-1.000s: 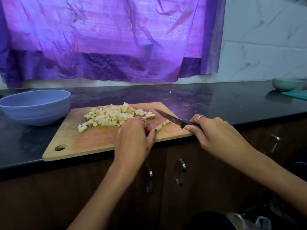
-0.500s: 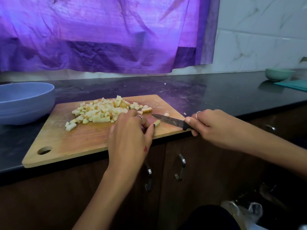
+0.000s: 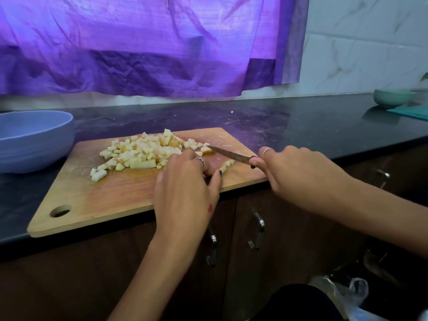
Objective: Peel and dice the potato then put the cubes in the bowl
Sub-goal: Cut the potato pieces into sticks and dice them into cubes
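1. The right hand (image 3: 298, 172) is clenched around the dark handle of a kitchen knife (image 3: 230, 154); the blade points left and away, its tip touching the right end of the diced potato pile (image 3: 143, 152).
2. The left hand (image 3: 185, 191) rests on the cutting board (image 3: 111, 195) with its fingers curled down at the pile's near right edge; whether it pinches a piece I cannot tell. A few loose potato pieces (image 3: 225, 165) lie just beside its fingertips, under the blade.
3. The pile sits on the far half of the board, toward the middle; two stray cubes lie at its near left.
4. The board lies on a black stone counter (image 3: 289, 121), its near right corner overhanging the counter's front edge. Its near left part, around the hanging hole, is bare wood.
5. A blue bowl (image 3: 32, 140) stands on the counter just beside the board's far left corner.
6. A small green bowl (image 3: 391, 97) and a teal mat (image 3: 412, 111) sit at the counter's far right end, well apart from the board.
7. A purple curtain (image 3: 143, 45) hangs behind the counter against a white marble-tiled wall (image 3: 361, 45); dark cabinet doors (image 3: 254, 246) with metal handles stand below.
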A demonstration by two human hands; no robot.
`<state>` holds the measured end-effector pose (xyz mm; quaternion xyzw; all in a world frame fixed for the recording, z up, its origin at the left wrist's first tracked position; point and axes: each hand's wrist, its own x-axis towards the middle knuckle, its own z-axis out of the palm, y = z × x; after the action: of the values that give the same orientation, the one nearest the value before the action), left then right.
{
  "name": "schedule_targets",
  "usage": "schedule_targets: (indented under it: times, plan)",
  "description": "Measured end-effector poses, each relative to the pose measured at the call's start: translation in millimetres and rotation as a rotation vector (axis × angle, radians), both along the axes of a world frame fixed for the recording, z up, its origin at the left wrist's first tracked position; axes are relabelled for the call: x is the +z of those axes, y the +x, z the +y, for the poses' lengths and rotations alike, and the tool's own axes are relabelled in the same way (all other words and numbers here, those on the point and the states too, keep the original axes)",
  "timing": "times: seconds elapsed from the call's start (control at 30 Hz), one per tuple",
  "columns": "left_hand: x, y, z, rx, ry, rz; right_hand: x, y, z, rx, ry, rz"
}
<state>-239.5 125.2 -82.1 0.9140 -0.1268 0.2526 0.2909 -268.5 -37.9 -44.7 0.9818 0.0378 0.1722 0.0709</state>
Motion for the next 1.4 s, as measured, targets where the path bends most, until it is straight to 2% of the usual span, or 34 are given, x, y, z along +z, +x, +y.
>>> schedule_targets:
  times: [0.23,0.53,0.7,0.77,0.87,1.2,1.4]
  plan:
    - [0.3,0.0,-0.4,-0.002,-0.012,-0.012,-8.0,-1.2,-15.2,0.118,0.144,0.084]
    - [-3.2,1.1,-0.2,0.009,-0.002,-0.021,-3.2,3.9,2.5,0.056,0.042,0.157]
    - [-2.0,-0.2,-0.7,0.021,0.013,-0.003,0.6,4.5,12.5,0.058,-0.026,-0.029]
    - [-1.8,-0.4,0.3,0.014,0.015,-0.005,0.8,4.2,8.5,0.037,-0.037,-0.027]
    - [-2.0,0.0,0.8,0.009,0.008,-0.008,1.0,0.6,-2.6,0.034,0.083,0.078]
    - [0.2,-2.3,-0.9,-0.016,-0.03,-0.024,-7.8,-4.8,-8.9,0.145,0.276,0.104]
    - [-0.2,-0.9,-0.7,-0.007,-0.014,-0.029,-6.4,-5.3,-9.5,0.127,0.277,0.145]
